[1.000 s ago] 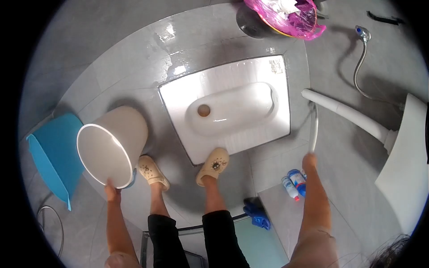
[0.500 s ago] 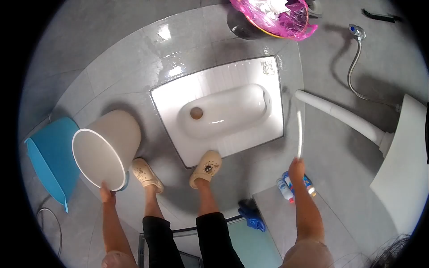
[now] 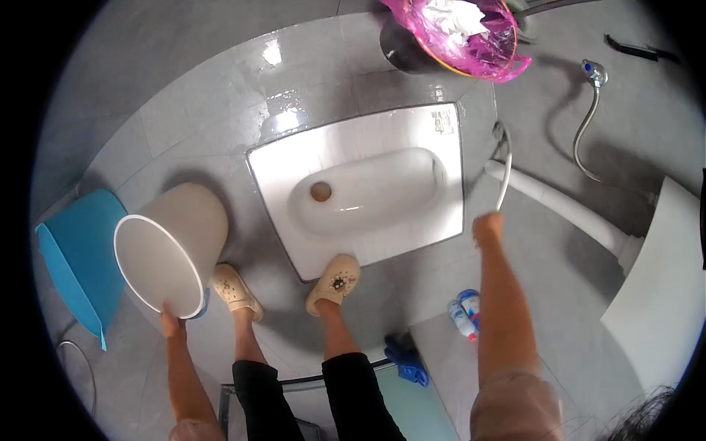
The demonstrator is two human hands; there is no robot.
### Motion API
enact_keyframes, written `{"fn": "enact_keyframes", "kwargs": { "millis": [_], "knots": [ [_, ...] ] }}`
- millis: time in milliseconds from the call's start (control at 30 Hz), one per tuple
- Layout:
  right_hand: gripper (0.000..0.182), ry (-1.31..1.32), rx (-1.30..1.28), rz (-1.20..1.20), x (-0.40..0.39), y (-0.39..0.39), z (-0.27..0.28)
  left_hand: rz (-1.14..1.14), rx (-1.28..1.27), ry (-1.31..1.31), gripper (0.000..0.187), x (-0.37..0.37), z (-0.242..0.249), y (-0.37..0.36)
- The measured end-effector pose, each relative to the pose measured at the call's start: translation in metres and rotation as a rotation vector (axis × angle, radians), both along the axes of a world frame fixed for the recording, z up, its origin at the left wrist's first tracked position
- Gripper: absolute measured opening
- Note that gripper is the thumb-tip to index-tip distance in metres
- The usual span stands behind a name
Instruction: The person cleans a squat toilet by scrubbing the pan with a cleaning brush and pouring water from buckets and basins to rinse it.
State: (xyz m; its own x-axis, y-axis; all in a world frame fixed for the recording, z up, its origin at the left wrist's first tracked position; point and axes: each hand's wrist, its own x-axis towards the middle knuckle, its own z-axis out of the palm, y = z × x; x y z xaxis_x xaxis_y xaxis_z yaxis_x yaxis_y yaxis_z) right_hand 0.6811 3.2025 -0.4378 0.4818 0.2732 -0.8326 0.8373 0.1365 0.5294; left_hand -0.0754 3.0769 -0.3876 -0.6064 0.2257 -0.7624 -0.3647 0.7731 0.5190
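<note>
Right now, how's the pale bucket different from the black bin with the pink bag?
The bucket is pale; the bin is black. The bin holds a pink bag with crumpled white stuff inside; no bag shows in the bucket. The left hand is on the bucket's rim, while no hand touches the bin. Both have wide, open mouths.

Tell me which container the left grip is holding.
The off-white round plastic bucket. The left grip holds it, while the blue flat-sided container beside it and the black round bin with the pink plastic liner are untouched.
</note>
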Motion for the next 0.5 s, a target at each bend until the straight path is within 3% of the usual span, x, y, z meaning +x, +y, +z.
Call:
{"fn": "enact_keyframes", "kwargs": {
  "millis": [33, 67, 100, 167, 233, 333, 400, 500],
  "knots": [
    [0.018, -0.128, 0.397, -0.554, -0.017, 0.024, 0.018, 0.005, -0.018, 0.006, 0.036, -0.002, 0.002, -0.001],
    [0.019, -0.221, 0.588, -0.778, -0.027, 0.029, 0.028, 0.003, -0.04, 0.0, 0.036, -0.004, 0.006, -0.005],
    [0.021, -0.239, 0.595, -0.707, -0.022, 0.012, 0.024, -0.001, -0.024, -0.015, 0.036, -0.005, 0.005, -0.007],
    [0.025, -0.234, 0.4, -0.351, 0.0, -0.049, 0.004, 0.008, 0.03, -0.025, 0.036, -0.004, -0.002, 0.002],
    [0.029, -0.212, 0.131, -0.084, 0.015, -0.062, -0.009, 0.015, -0.016, -0.017, 0.036, 0.011, 0.012, 0.009],
    [0.029, 0.049, -0.346, 0.379, -0.038, 0.049, 0.039, 0.025, -0.019, 0.017, 0.035, 0.013, 0.012, 0.011],
    [0.025, -0.418, 0.642, -0.76, -0.043, 0.059, 0.041, -0.01, -0.006, -0.006, 0.035, 0.007, 0.01, 0.001],
    [0.029, -0.354, 0.545, -0.458, 0.028, 0.006, 0.04, -0.014, 0.005, 0.044, 0.036, 0.007, 0.003, 0.008]
  ]
}}
